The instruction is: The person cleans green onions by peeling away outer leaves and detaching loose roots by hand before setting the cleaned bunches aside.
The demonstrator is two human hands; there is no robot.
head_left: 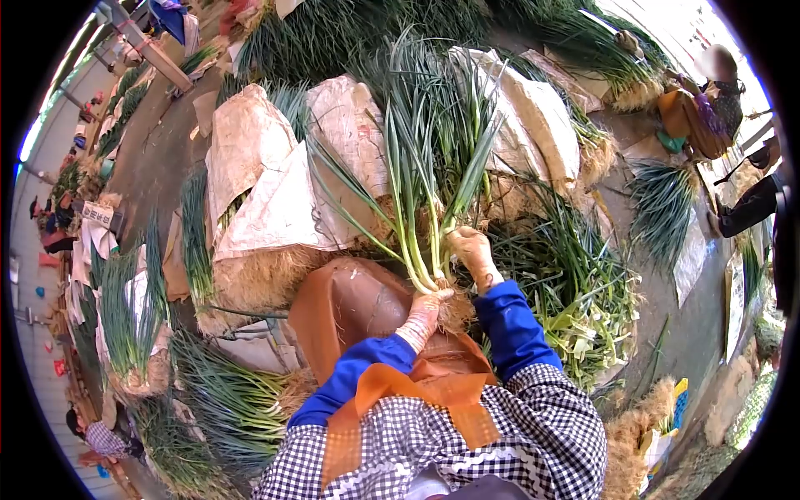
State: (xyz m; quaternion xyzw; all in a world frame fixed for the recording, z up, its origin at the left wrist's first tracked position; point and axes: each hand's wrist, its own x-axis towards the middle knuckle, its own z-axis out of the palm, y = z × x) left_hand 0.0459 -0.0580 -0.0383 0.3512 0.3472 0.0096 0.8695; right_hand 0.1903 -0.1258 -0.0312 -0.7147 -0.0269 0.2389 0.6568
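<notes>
My left hand (423, 315) is closed round the white root end of a bunch of green onions (408, 192), just above my lap. Their long leaves point up and away from me, fanning out. My right hand (473, 252) is closed on the lower stalks at the right side of the bunch, its fingertips partly hidden. Stringy pale roots (454, 310) hang below my left hand. Under the bunch, an orange-brown apron (358, 292) covers my lap and knees.
White sacks (275, 192) cover heaped onions in front of me. Loose green leaves and trimmings (575, 292) lie to the right. Another onion pile (242, 392) lies at my left. A seated person (708, 117) and a dark-trousered leg (746, 208) are at far right.
</notes>
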